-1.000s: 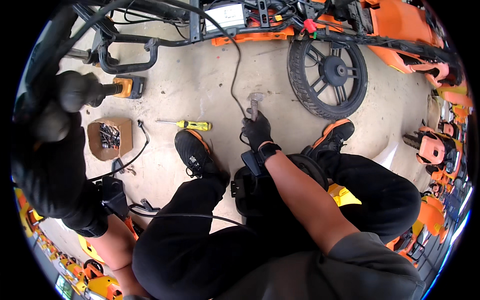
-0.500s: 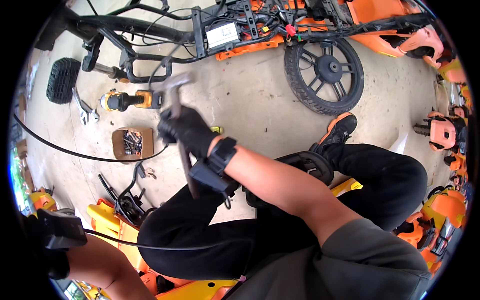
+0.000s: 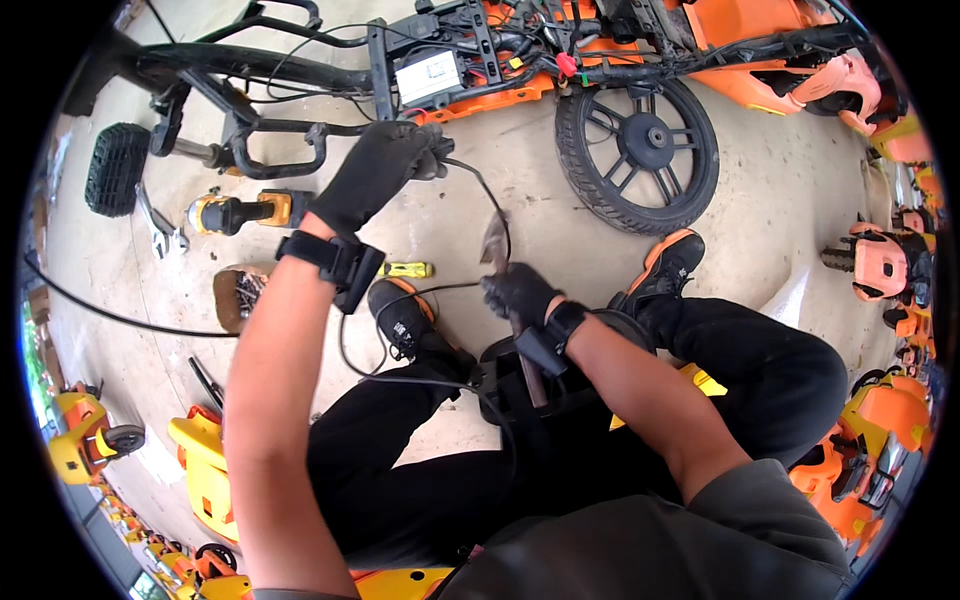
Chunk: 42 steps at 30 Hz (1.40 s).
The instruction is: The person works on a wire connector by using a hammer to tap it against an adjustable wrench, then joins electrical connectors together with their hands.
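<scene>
Grip: R hand (image 3: 522,295), black-gloved, is clamping a straight-handled metal hammer (image 3: 494,245), fingers closed round the handle, butt end pointing back toward the body; head is showing blurred, approx. midway betw. the feet and the black tubular frame (image 3: 378,70) w/ orange panels. L hand (image 3: 385,172), also black-gloved, is pinching a thin black cable (image 3: 490,188), fingers together, fingertip detail partly hidden. Cable is running from L fingertips down past the hammer head toward R hand; cannot tell if it's touching the hammer. More black cable is looping lower, nr the L shoe.

Step in hand (insp. judgement): cable handling, prob. keeping the line out of the hammer's way; the hammer isn't meeting any part. Next move, as judged, is calling for L hand to draw the slack aside while R hand holds the hammer steady.

Surroundings: black spoked wheel w/ rubber tyre (image 3: 648,140) is resting on the floor, fwd and R of the hammer. Yellow-handled screwdriver (image 3: 407,270) is lying by the L shoe; yellow-and-black cordless power tool (image 3: 236,214) is lying L of the L wrist; brown cardboard box (image 3: 228,300) is sitting partly hidden behind the L forearm.
</scene>
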Motion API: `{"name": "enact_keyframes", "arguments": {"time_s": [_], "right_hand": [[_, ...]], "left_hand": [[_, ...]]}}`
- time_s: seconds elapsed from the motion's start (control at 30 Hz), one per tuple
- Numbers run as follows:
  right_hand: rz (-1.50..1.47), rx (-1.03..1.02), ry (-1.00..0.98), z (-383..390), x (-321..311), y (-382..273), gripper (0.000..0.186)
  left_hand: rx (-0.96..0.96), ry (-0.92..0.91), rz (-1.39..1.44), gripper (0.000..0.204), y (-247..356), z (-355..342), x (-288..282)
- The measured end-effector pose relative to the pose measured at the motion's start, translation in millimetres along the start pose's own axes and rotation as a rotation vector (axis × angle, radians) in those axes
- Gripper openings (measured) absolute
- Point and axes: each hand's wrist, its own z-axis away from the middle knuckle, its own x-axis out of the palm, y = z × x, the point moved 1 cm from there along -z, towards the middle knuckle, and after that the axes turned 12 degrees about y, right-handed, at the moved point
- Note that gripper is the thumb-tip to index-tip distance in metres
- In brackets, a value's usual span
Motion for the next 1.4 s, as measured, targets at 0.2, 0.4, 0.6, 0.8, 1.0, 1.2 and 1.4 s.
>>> {"name": "enact_keyframes", "arguments": {"time_s": [0.2,0.4,0.6,0.8,1.0,1.2,1.4], "right_hand": [[0.472,-0.228,-0.142,19.3,32.3,-3.1,0.031],[0.856,-0.51,-0.107,30.6,-34.8,-40.5,0.039],[1.053,-0.835,0.289,26.5,-125.2,-82.3,0.023],[0.871,-0.847,0.305,-47.0,-127.8,-103.6,0.024],[0.64,-0.623,0.385,-102.9,-74.1,-45.9,0.029],[0.527,-0.6,0.392,-122.9,-72.4,-15.9,0.026],[0.428,-0.527,0.368,-120.7,-60.1,-18.9,0.024]], "left_hand": [[0.095,0.011,0.257,0.033,-85.0,-44.7,33.4],[-0.052,0.049,0.164,0.031,-142.3,-57.1,37.3],[-0.206,0.131,0.598,0.032,-151.7,-68.1,72.1],[-0.316,0.087,0.546,0.036,-162.9,-58.4,106.6],[-0.385,0.122,0.566,0.029,-187.0,-50.6,109.8],[-0.142,0.242,0.026,0.016,-198.1,-51.0,108.2],[-0.176,0.23,-0.091,0.017,-177.9,-41.9,104.8]]}}
